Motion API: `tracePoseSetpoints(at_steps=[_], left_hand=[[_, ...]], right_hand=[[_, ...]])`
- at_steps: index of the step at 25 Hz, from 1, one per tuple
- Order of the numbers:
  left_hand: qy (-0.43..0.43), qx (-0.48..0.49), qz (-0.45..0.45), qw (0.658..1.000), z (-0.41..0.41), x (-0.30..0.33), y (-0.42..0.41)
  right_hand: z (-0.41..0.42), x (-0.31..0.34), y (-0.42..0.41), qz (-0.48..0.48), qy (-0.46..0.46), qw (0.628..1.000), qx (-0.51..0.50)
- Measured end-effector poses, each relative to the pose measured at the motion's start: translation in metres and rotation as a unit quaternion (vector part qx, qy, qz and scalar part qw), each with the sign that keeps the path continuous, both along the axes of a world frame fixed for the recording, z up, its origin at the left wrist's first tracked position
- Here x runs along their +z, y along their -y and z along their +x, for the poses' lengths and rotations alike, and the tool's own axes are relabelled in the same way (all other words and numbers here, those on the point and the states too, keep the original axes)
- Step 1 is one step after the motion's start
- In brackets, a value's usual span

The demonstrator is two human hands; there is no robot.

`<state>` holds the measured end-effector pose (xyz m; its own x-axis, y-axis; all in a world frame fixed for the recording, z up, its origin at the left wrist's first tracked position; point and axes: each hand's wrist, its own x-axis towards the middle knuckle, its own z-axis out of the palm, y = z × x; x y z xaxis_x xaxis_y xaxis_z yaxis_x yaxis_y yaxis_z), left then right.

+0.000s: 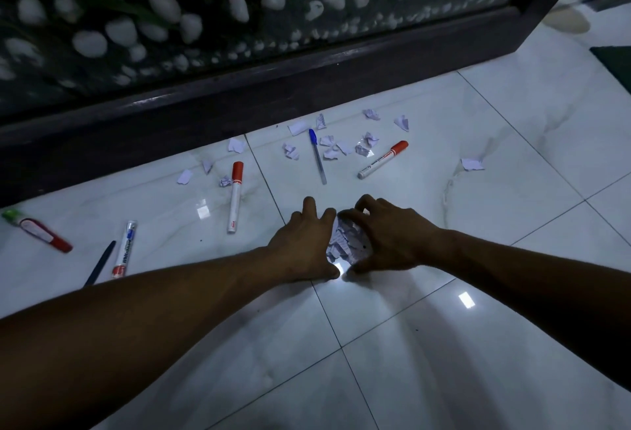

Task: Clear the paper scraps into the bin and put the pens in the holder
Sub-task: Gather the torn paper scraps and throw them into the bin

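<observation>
A heap of white paper scraps (345,240) lies on the tiled floor between my two hands. My left hand (304,241) presses against its left side, fingers apart. My right hand (389,235) curls over the heap from the right. Several loose scraps (333,147) are scattered farther off. Among them lie a blue-capped pen (317,155) and a red-capped marker (382,160). Another red-capped marker (235,195) lies to the left. At the far left are a blue whiteboard marker (124,248), a dark pen (100,264) and a red and white tool (44,234). No bin or holder is in view.
A dark wooden base (239,95) under a glass panel with white pebbles (164,6) runs along the far side. Glossy white floor tiles (478,344) spread toward me and to the right. A dark mat corner (614,64) shows at the right edge.
</observation>
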<state>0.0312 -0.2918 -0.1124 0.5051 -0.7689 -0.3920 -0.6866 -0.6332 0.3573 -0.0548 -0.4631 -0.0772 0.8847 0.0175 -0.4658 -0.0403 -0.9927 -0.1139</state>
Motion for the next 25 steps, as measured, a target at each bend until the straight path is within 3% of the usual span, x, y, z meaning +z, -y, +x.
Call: tracePoseSetpoints(at_steps=[2, 6, 12, 20, 25], left_hand=[[-0.008, 0.008, -0.039, 0.999, -0.008, -0.003, 0.001], [-0.035, 0.046, -0.097, 0.994, -0.022, 0.001, 0.008], [-0.115, 0.117, -0.109, 0.980, -0.016, 0.018, 0.007], [-0.106, 0.163, -0.174, 0.965, 0.023, 0.071, -0.018], [-0.064, 0.205, -0.247, 0.945, 0.062, 0.128, -0.066]], right_hand=[[-0.015, -0.003, -0.012, -0.003, 0.008, 1.000, -0.003], [-0.025, -0.016, -0.032, 0.100, 0.058, 0.990, -0.080], [-0.013, -0.008, -0.042, 0.194, 0.089, 0.960, -0.179], [0.029, 0.040, -0.051, 0.205, 0.131, 0.955, -0.170], [0.081, 0.104, -0.088, 0.178, 0.176, 0.963, -0.097]])
